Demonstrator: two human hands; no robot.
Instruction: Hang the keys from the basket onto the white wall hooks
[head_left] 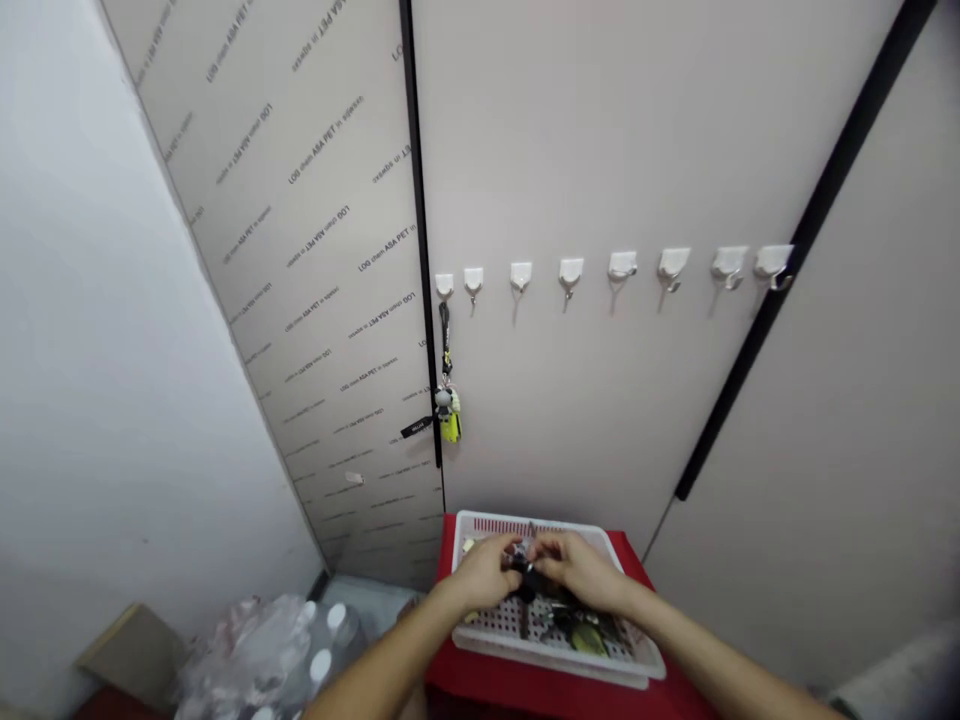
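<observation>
Over a white perforated plastic basket (551, 662), my left hand (484, 574) and my right hand (581, 572) meet with fingers bent inward. Between them is a dark keychain (529, 580) with small shiny parts; both hands pinch it, though its details are blurred and partly covered by the fingers. Below my right hand, several metal and dark pieces lie in the basket, among them a yellow-green round item (589, 638). A keychain with a black strap, a small grey figure and a yellow-green piece (448, 418) hangs from the leftmost wall hook (444, 284).
A row of several white hooks (571, 270) runs across the pale panel. The basket rests on a red-covered stand (626, 550). At lower left are plastic-wrapped bottles (319, 640) and a cardboard piece (131, 645). Black vertical strips (420, 200) border the panel.
</observation>
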